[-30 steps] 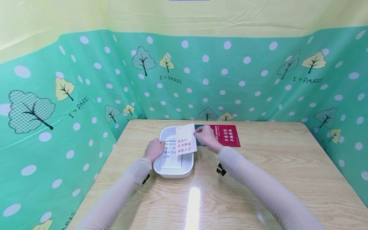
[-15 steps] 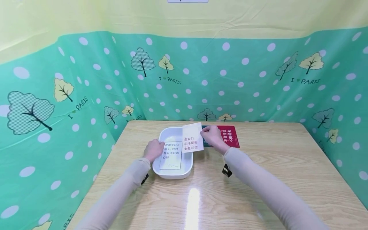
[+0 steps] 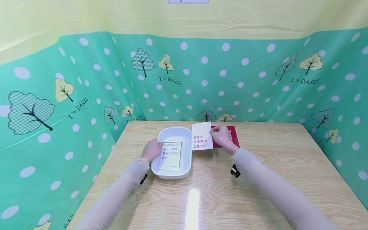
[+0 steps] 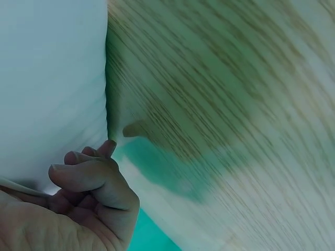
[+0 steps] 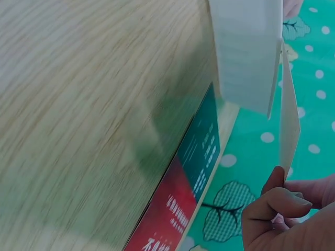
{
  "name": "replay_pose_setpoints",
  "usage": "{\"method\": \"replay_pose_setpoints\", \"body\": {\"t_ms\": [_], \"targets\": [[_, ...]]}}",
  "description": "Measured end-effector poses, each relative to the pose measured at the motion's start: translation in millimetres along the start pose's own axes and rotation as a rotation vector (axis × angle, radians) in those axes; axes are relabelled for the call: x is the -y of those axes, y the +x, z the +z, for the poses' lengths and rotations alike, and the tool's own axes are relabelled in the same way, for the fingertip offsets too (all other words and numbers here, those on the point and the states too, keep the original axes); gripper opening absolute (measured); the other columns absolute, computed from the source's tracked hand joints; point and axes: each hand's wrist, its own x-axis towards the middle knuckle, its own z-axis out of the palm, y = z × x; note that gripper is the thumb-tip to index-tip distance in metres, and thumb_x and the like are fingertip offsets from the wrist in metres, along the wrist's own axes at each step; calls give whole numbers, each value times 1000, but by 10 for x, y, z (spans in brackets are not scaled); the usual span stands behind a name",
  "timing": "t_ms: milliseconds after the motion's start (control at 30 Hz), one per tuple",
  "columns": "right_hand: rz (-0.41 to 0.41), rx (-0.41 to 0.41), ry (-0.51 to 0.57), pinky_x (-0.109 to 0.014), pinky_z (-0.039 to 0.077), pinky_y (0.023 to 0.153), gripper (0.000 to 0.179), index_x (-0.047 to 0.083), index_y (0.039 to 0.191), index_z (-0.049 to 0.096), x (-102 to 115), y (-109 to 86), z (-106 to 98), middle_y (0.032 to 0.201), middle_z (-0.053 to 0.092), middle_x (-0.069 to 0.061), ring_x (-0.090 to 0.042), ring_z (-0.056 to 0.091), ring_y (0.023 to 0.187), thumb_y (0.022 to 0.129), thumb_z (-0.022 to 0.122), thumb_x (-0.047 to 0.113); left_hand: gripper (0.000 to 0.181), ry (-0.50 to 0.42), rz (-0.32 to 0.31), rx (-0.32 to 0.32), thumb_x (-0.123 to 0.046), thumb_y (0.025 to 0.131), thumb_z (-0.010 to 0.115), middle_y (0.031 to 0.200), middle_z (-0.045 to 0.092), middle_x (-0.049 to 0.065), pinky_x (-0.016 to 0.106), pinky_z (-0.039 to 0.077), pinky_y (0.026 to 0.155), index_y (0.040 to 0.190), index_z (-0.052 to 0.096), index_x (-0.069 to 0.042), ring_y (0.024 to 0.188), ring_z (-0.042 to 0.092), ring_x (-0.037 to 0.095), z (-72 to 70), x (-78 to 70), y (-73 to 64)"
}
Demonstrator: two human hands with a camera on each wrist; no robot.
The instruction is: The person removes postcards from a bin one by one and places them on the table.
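Observation:
A white tray (image 3: 176, 134) stands on the table, its left rim held by my left hand (image 3: 153, 150). In the left wrist view, the fingers (image 4: 86, 175) curl by the tray's outer wall. Flat inside the tray lies a white card (image 3: 170, 156) with dark lettering. My right hand (image 3: 222, 135) pinches the right edge of a cream card (image 3: 201, 135) with reddish lettering, raised just right of the tray. Below that hand, a red card (image 3: 234, 135) lies on the table. The right wrist view also shows a teal card (image 5: 201, 144) adjoining it, hidden from the head.
The wooden table (image 3: 258, 172) extends to the right and front. A green dotted curtain (image 3: 244, 70) with printed trees encloses the back and sides. A light reflection (image 3: 192, 204) shows on the table's front part.
My right hand has carried the cream card rightward, from above the tray to over the teal and red cards. The card in the tray is now fully uncovered. My left hand stays on the rim.

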Motion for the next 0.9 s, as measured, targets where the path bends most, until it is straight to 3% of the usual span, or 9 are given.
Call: {"method": "replay_pose_setpoints", "body": {"t_ms": [267, 533, 767, 900], "targets": [[24, -7, -11, -36, 54, 84, 37, -6, 134, 66, -144, 36, -177, 129, 66, -23, -30, 62, 109, 105, 59, 16, 36, 7, -8, 0, -29, 109, 45, 75, 61, 10, 29, 53, 52, 91, 65, -4, 62, 61, 20, -11, 57, 21], [25, -2, -18, -28, 52, 67, 36, -8, 133, 64, -296, 127, -334, 124, 66, -26, -27, 62, 93, 104, 58, 11, 35, 15, 2, -6, -29, 109, 46, 78, 62, 11, 31, 54, 54, 94, 65, -4, 65, 61, 22, -57, 95, 45], [72, -17, -21, -31, 52, 79, 39, -8, 138, 61, -437, 163, -442, 131, 61, -25, -31, 58, 107, 106, 55, 15, 36, 7, -25, 5, -29, 109, 45, 79, 63, 12, 30, 55, 55, 96, 65, -3, 66, 62, 22, -87, 141, 68], [76, -18, -6, -32, 52, 77, 40, -9, 137, 60, -467, 181, -480, 130, 61, -26, -31, 58, 105, 106, 55, 15, 35, 2, -31, 10, -29, 109, 45, 79, 63, 12, 30, 55, 54, 96, 65, -3, 65, 63, 22, -105, 143, 84]]}}
